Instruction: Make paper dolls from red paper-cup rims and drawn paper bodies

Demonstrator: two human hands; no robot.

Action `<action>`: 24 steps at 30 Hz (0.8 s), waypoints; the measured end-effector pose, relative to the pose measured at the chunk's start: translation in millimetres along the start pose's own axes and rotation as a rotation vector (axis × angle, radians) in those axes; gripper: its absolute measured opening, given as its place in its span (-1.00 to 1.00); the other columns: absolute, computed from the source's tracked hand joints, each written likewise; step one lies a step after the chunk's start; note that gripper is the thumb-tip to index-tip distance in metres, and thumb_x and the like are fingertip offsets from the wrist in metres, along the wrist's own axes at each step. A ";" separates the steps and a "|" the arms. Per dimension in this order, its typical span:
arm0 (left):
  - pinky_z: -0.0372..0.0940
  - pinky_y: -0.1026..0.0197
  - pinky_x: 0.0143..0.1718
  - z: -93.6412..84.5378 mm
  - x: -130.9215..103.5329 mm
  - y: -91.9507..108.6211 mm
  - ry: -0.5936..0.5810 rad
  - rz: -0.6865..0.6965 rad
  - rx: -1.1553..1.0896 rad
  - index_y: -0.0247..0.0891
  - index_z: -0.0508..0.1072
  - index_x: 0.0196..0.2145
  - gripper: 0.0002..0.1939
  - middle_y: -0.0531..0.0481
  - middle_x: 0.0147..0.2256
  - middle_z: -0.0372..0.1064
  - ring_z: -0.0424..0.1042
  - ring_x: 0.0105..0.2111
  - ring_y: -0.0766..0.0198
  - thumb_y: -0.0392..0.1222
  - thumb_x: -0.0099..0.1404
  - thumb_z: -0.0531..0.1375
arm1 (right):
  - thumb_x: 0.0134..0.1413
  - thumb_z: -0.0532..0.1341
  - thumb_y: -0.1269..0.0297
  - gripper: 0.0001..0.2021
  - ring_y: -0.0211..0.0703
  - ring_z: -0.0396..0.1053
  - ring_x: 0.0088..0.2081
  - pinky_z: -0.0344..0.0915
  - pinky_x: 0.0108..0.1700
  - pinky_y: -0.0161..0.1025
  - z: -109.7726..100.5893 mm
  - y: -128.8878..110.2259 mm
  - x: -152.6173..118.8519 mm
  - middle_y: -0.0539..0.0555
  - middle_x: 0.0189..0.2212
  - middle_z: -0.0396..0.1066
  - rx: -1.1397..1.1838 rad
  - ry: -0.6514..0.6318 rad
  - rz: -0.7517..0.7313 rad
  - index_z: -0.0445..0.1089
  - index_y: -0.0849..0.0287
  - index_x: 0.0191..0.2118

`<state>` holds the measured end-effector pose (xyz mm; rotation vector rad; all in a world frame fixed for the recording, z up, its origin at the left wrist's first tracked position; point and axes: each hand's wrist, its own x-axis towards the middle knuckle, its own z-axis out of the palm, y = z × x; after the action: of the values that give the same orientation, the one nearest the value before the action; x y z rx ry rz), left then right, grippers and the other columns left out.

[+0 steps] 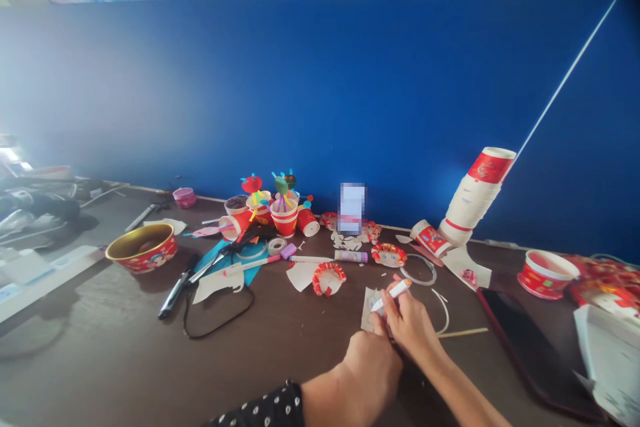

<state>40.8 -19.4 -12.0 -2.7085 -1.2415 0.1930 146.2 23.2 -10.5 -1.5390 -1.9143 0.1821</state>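
Note:
My right hand (413, 325) is closed around a white marker (393, 295) with an orange end, its lower tip at a small piece of paper (367, 312) on the dark table. Just below it my left hand (373, 367) is bent over, fingers curled at the paper's lower edge and mostly hidden behind its back. What the marker has drawn is too small to make out. Close ahead lie a red-patterned ring-shaped piece (329, 278) and another round one with a drawn face (389, 255). White curved rims (419, 270) rest beyond my right hand.
Red paper cups (285, 220) with colourful paper figures stand at the back. A leaning cup stack (473, 193) rises at the right, near a dark phone (537, 353). Leftward are a gold-lined bowl (143, 248), scissors (213, 260) and a black pen (175, 293). A blue partition (250, 93) closes off the back.

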 end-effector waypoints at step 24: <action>0.24 0.22 -0.58 1.4 1.6 0.6 -0.009 0.006 -0.055 -0.34 0.42 -0.14 -0.62 -0.44 -0.09 0.26 0.38 -0.31 -0.03 -0.23 0.04 0.18 | 0.10 -0.11 0.11 -0.64 -0.12 0.40 -0.51 0.28 -0.47 -0.29 0.0 -0.8 1.2 0.12 -0.55 0.41 0.083 0.019 0.055 0.28 0.26 -0.25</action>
<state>42.0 -18.4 -13.6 -2.7607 -1.2595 0.1751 145.4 24.1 -9.7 -1.5335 -1.8281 0.2660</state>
